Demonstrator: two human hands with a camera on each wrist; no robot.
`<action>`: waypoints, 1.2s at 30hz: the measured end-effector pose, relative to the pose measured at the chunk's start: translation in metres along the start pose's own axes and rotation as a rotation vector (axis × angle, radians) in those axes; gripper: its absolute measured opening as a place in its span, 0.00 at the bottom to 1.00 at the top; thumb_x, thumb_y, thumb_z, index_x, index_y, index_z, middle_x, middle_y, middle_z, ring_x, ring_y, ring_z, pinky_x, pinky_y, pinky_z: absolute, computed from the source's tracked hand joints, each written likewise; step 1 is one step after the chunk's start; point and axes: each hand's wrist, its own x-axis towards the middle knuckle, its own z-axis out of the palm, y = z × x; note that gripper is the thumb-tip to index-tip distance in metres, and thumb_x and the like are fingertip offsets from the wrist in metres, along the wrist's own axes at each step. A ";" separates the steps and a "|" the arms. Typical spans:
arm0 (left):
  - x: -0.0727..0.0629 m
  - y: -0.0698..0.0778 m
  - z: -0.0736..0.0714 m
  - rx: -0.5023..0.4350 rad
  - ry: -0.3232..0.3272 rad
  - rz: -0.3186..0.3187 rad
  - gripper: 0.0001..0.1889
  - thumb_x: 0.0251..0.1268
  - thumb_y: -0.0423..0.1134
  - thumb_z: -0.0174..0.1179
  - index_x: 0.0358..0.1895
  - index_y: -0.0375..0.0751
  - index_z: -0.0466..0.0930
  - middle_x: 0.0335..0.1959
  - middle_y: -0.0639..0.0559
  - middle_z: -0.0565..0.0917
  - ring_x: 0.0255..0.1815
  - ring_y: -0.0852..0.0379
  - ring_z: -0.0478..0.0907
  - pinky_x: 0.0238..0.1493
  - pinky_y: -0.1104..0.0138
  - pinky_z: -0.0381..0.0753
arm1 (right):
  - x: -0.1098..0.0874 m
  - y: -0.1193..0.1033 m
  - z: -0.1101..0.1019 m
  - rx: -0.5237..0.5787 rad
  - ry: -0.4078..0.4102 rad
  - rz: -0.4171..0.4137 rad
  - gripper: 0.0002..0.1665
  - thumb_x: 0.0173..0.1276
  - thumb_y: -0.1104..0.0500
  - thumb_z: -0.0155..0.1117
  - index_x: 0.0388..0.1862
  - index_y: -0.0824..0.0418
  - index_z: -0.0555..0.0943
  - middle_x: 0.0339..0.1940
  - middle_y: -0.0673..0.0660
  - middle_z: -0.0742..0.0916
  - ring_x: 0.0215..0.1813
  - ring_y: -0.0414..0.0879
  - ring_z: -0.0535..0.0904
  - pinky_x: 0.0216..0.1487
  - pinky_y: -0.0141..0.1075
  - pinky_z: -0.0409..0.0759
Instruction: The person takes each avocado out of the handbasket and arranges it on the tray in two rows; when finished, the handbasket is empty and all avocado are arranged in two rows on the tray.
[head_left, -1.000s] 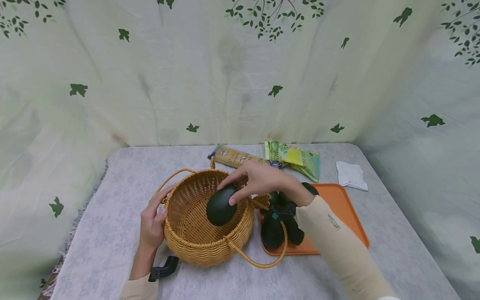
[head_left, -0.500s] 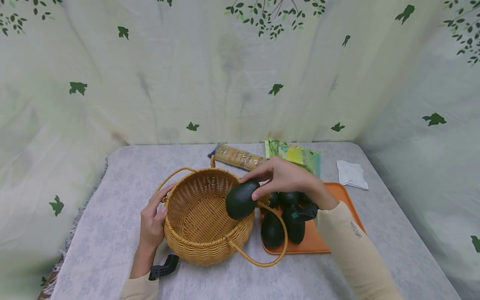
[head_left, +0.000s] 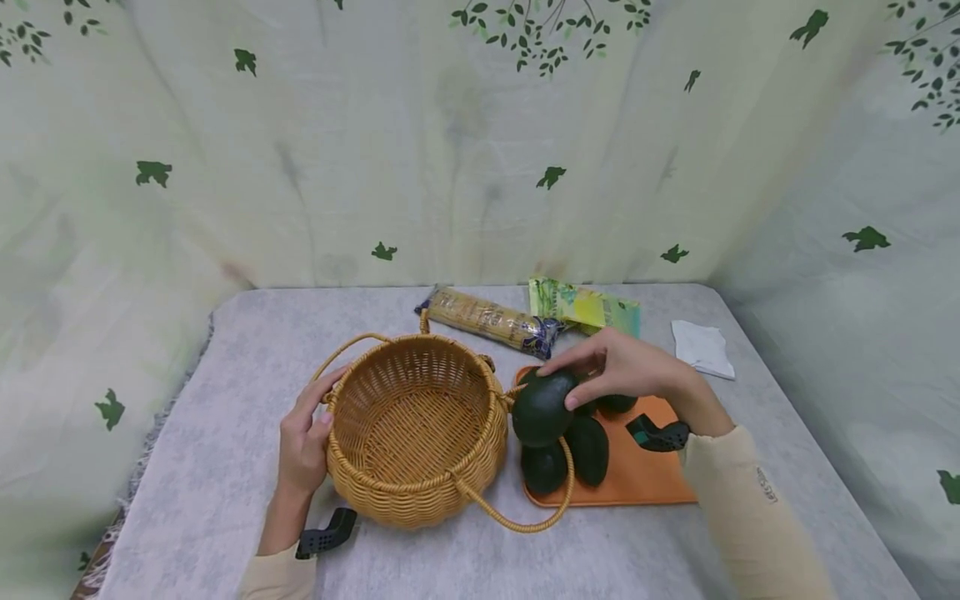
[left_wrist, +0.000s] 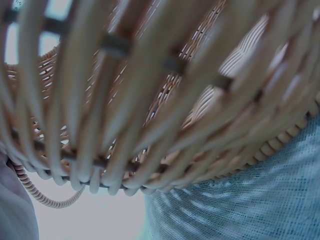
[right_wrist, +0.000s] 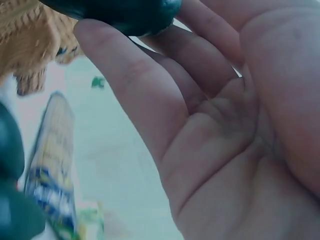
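Observation:
In the head view, my right hand (head_left: 626,367) pinches a dark green avocado (head_left: 542,410) between thumb and fingers. It is above the left edge of the orange tray (head_left: 645,483), just right of the wicker basket (head_left: 416,500). The right wrist view shows the avocado's underside (right_wrist: 125,15) at the fingertips. Several more avocados (head_left: 587,450) lie on the tray, partly hidden by the held one. My left hand (head_left: 303,442) holds the basket's left side near the rim, thumb toward me; some fingertips are hidden. No avocado shows inside the basket. Its weave (left_wrist: 150,100) fills much of the left wrist view.
Behind the basket lies a long packet of noodles or pasta (head_left: 487,321), next to a green-yellow packet (head_left: 585,307). A white folded packet (head_left: 703,348) sits at the back right. One basket handle (head_left: 536,527) droops over the tray's left front corner.
My right hand has carried the avocado rightward from above the basket's opening to above the tray's left edge. The left hand and the basket stay in place.

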 end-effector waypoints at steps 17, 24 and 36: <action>0.000 0.000 0.000 0.011 -0.009 -0.014 0.28 0.66 0.30 0.42 0.68 0.30 0.77 0.63 0.36 0.82 0.57 0.60 0.74 0.60 0.73 0.66 | -0.066 0.060 -0.011 0.077 0.092 0.086 0.24 0.65 0.60 0.75 0.61 0.56 0.86 0.62 0.62 0.86 0.57 0.41 0.86 0.49 0.41 0.86; 0.001 0.002 0.000 0.020 -0.009 -0.022 0.28 0.67 0.30 0.42 0.68 0.31 0.77 0.63 0.36 0.81 0.59 0.61 0.75 0.61 0.73 0.66 | -0.090 0.081 -0.013 0.022 0.100 0.139 0.23 0.67 0.58 0.73 0.61 0.53 0.87 0.62 0.59 0.87 0.59 0.36 0.84 0.50 0.37 0.83; 0.001 0.002 0.000 0.022 -0.005 -0.030 0.28 0.67 0.30 0.41 0.68 0.31 0.77 0.63 0.36 0.81 0.57 0.60 0.75 0.60 0.74 0.67 | -0.102 0.107 -0.008 -0.037 0.048 0.166 0.22 0.67 0.54 0.74 0.59 0.53 0.88 0.58 0.52 0.89 0.60 0.37 0.83 0.60 0.45 0.81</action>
